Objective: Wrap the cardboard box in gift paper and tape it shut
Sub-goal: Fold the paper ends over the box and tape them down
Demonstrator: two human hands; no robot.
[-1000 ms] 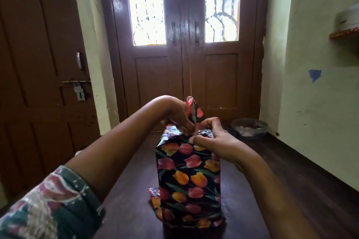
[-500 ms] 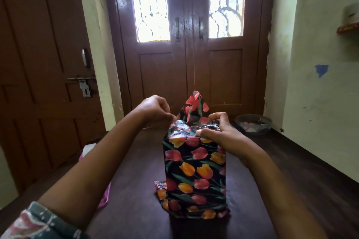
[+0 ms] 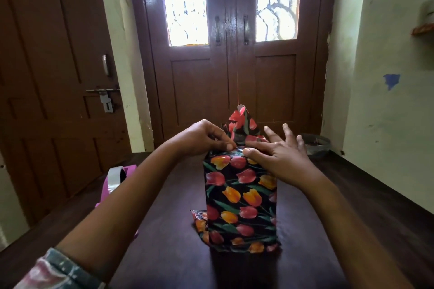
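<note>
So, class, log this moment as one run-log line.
step: top fold | left hand: pinches paper | right hand: spread, presses paper | tape: untouched

Your dark wood table [image 3: 164, 253] carries 3 things: the wrapped box [image 3: 239, 199] upright at 12 o'clock, a paper flap [image 3: 198, 218] splayed at its base; a tape roll [image 3: 115, 178] on a pink object [image 3: 131, 168] at 9 o'clock by the edge; a bowl [image 3: 315, 144] at 2 o'clock, far end.
</note>
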